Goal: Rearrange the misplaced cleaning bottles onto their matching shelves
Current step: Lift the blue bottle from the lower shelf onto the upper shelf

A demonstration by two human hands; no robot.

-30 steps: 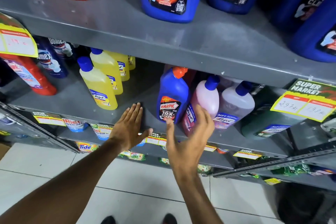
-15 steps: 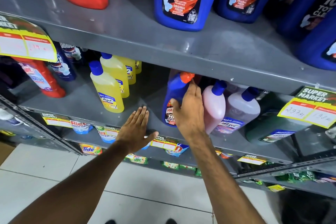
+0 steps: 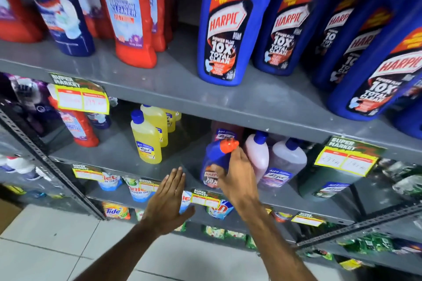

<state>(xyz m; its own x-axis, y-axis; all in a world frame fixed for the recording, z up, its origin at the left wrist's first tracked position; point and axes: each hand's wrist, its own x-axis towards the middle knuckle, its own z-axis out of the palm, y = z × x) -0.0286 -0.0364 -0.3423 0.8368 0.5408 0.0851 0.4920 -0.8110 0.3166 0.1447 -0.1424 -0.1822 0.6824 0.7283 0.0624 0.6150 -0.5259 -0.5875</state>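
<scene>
A small blue Harpic bottle (image 3: 213,155) with an orange cap stands on the middle shelf (image 3: 109,162), among pink and clear Lizol bottles (image 3: 258,157). My right hand (image 3: 235,178) is wrapped around its body, and the bottle tilts left. My left hand (image 3: 169,198) hovers flat and open by the shelf's front edge, holding nothing. On the upper shelf (image 3: 173,84) stand several large blue Harpic bottles (image 3: 228,25) at centre and right, with red Harpic bottles (image 3: 130,11) and a blue Domex bottle (image 3: 57,7) to the left.
Yellow Lizol bottles (image 3: 146,139) stand left of centre on the middle shelf; a red Harpic bottle (image 3: 80,128) sits further left. A dark green bottle (image 3: 324,182) is at right. Yellow price tags (image 3: 82,96) hang from shelf edges. Detergent packs fill lower shelves above a tiled floor (image 3: 45,253).
My right hand reached from in front of the shelf to the small blue Harpic bottle and closed on it, tipping it. The view tilted upward. My left hand stayed by the shelf edge.
</scene>
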